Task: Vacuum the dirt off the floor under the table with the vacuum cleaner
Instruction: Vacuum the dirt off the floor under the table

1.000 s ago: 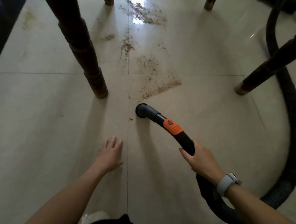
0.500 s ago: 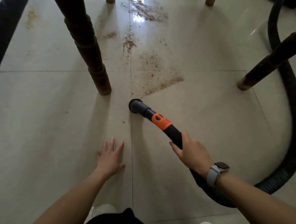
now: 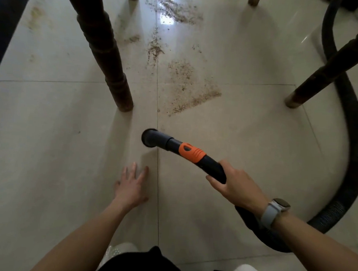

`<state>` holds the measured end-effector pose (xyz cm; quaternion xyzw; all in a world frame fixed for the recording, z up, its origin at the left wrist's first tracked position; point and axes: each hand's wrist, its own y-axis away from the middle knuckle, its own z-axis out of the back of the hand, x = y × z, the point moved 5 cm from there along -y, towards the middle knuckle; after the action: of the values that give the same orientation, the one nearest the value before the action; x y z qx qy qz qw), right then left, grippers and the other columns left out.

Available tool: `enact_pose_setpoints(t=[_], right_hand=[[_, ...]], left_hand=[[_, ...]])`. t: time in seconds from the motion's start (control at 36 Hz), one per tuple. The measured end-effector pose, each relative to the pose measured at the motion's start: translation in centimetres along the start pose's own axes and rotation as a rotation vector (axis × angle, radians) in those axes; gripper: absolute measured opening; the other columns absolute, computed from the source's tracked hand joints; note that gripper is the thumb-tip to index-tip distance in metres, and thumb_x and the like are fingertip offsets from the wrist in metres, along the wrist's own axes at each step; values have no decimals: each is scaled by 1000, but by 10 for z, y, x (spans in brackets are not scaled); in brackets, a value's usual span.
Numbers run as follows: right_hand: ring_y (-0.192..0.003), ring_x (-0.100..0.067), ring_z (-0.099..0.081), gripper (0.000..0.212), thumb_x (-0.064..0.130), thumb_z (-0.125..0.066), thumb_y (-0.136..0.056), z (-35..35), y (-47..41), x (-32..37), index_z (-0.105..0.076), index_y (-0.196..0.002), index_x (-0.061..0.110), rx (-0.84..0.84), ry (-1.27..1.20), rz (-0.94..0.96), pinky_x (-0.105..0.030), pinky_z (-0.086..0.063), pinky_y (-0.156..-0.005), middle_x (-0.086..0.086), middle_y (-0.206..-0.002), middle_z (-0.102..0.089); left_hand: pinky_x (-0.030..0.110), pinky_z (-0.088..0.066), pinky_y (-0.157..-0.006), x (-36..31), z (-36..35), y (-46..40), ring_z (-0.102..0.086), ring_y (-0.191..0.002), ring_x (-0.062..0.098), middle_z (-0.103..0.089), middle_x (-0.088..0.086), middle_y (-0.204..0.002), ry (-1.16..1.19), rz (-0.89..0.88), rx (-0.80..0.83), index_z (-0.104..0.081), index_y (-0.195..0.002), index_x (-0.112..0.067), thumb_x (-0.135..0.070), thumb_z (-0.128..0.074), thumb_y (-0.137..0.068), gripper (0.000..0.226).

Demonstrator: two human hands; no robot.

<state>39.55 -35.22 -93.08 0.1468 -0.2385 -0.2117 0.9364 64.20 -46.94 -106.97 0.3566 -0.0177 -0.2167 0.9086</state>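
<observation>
The right hand (image 3: 236,187) grips the vacuum's nozzle (image 3: 149,141) tube just behind the orange collar (image 3: 191,153), fingers curled round it. The left hand (image 3: 130,187) lies spread flat on the floor (image 3: 48,149) at lower centre, seemingly propping the person. The nozzle mouth sits at mid-frame on the tile seam, short of the dirt (image 3: 189,88), which runs from just above it up to the top centre of the frame.

Risks, as I judge them: a fast push forward could scatter the loose grains instead of lifting them. The near table leg (image 3: 107,55) stands just upper left of the nozzle, so a sideways sweep may knock it. The hose (image 3: 357,165) loops round the right leg (image 3: 331,68) at the right edge and could snag, checking the reach toward the far patch. The faint smears at upper left may be missed.
</observation>
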Motion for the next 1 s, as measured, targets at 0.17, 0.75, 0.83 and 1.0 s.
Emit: enact_pose_setpoints(t=[0.17, 0.75, 0.83, 1.0], right_hand=[[-70, -18, -56, 36, 49, -51, -92, -11, 7, 7, -47, -115, 21, 39, 90, 56, -29, -41, -60, 2, -84, -56], [-70, -19, -52, 39, 48, -45, -95, -6, 2, 34, -42, -122, 20, -54, 198, 141, -21, -24, -48, -2, -97, -63], [-84, -28, -64, 42, 51, -45, -94, 1, -4, 23, -42, -123, 20, -127, 240, 65, -29, -32, -58, -6, -100, -66], [-74, -32, -61, 40, 48, -47, -94, 18, -9, 1, -42, -116, 15, -203, 210, -66, -31, -33, -57, -8, -87, -64]], left_hand=[[53, -25, -111, 0, 1, 0, 10, -146, 33, 14, 5, -159, -22, 13, -9, 2, -151, -36, -46, -68, -82, 99], [54, -24, -111, -2, 1, 1, 9, -146, 34, 16, 6, -158, 3, 23, 3, 1, -151, -36, -41, -68, -83, 96], [53, -22, -113, 0, 0, 0, 11, -146, 34, 17, 6, -159, 3, 22, 15, 3, -151, -38, -42, -68, -84, 97], [56, -20, -113, 0, -1, -1, 11, -146, 34, 16, 6, -159, 22, 21, 15, 1, -151, -39, -40, -70, -82, 99]])
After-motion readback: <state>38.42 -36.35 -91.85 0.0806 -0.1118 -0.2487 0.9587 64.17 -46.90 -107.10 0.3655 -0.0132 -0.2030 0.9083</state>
